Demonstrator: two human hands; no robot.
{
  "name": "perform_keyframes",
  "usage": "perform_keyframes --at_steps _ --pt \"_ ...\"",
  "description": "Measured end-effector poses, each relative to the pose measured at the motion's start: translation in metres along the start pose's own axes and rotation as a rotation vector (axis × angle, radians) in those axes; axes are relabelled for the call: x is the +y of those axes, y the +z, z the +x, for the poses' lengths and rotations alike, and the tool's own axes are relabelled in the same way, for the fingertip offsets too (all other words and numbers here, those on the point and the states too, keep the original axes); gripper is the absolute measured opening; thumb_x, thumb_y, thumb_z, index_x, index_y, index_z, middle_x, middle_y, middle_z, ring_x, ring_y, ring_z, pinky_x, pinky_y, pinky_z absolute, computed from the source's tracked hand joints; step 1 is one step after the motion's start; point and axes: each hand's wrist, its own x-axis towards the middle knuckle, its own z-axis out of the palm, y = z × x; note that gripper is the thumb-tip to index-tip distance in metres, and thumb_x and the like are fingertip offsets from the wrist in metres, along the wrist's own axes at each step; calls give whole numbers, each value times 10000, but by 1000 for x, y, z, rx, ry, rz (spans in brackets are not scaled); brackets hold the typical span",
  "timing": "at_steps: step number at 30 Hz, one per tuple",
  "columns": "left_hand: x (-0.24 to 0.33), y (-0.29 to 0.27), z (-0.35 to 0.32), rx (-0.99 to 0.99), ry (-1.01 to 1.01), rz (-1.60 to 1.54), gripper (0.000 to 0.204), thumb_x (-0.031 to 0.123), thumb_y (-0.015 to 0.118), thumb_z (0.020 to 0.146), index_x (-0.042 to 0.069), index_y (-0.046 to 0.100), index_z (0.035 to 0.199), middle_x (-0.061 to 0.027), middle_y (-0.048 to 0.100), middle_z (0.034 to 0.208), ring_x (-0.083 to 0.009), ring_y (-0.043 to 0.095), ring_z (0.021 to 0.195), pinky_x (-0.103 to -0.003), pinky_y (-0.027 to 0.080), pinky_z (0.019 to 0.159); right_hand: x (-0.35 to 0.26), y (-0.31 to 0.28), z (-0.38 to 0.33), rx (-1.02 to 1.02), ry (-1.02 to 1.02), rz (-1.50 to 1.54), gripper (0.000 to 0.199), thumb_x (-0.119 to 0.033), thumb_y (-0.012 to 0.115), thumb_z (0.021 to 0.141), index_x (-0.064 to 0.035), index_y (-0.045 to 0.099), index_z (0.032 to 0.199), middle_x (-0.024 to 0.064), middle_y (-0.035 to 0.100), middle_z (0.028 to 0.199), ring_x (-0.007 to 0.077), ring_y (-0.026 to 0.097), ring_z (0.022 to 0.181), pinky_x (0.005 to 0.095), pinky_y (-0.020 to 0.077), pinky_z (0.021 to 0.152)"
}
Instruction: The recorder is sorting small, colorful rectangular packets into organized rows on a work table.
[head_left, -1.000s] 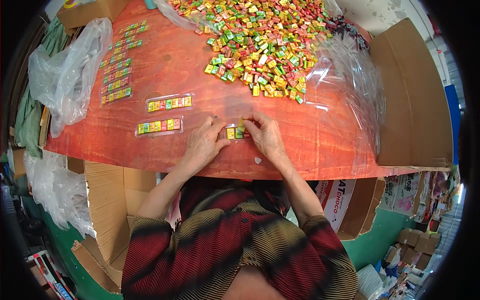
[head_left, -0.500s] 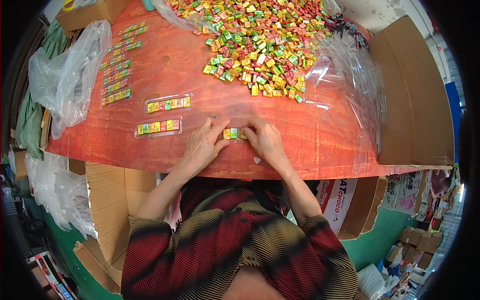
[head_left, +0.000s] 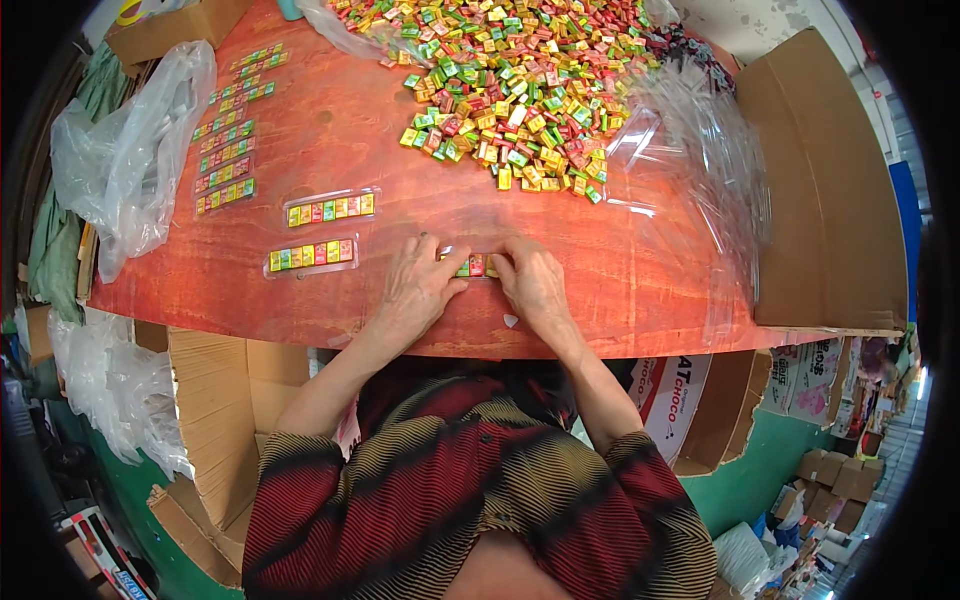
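A row of small wrapped sweets [head_left: 476,265], green, red and yellow, sits in a clear plastic tray on the table in front of me. My left hand [head_left: 414,283] is curled over the tray's left end, thumb and fingertips pinching in at the row. At the other end, my right hand [head_left: 533,287] has its thumb and fingers closed on the sweets; its fingertips hide part of the row. To the left lie two filled trays, a nearer tray [head_left: 312,255] and a farther tray [head_left: 331,208], each holding one row of sweets.
A big heap of loose sweets [head_left: 530,90] covers the table's far middle. Empty clear trays [head_left: 700,170] pile up beside a cardboard box [head_left: 830,190] at right. More filled trays [head_left: 226,170] and a plastic bag [head_left: 140,150] lie at left. A white scrap [head_left: 511,321] lies near the front edge.
Green and red sweets now show between my hands, where a yellow one, a green one and a gap showed before. Both hands stay at the tray; the whole view has shifted slightly.
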Motion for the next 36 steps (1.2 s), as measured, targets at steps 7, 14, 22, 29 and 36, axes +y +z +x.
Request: perform_keyframes --at_steps 7,14,22,29,36 --pt "-6 0 0 -13 9 -20 453 199 687 686 96 561 1109 -127 481 953 -288 481 847 -383 419 744 0 5 1 -15 -29 -65 123 -112 599 756 -37 558 843 132 590 794 307 574 752 397 461 629" --pt "-12 -4 2 12 17 -39 454 192 691 680 73 556 1097 -114 492 961 -285 488 861 -378 423 753 20 -39 0 117 82 17 170 -83 616 770 -18 587 925 116 568 828 237 562 725 315 459 634" --pt "-16 -12 -9 -50 28 -23 428 173 706 655 68 572 1046 -111 493 985 -291 481 902 -386 416 776 19 -19 -34 49 -137 -115 221 -129 612 768 -39 597 969 131 556 883 307 540 821 377 456 701" --pt "-5 -27 -32 -39 -1 157 394 167 693 651 34 560 996 -131 479 981 -313 446 971 -416 370 806 10 6 -30 37 -209 -39 177 -119 591 759 -48 572 920 127 512 810 302 529 759 395 453 637" --pt "-12 -30 -72 8 -181 332 661 262 675 690 31 396 1244 -211 323 1308 -382 256 1253 -528 206 999 -34 44 -11 -174 -267 15 255 -134 576 768 -59 546 1010 131 535 856 301 554 793 375 471 654"
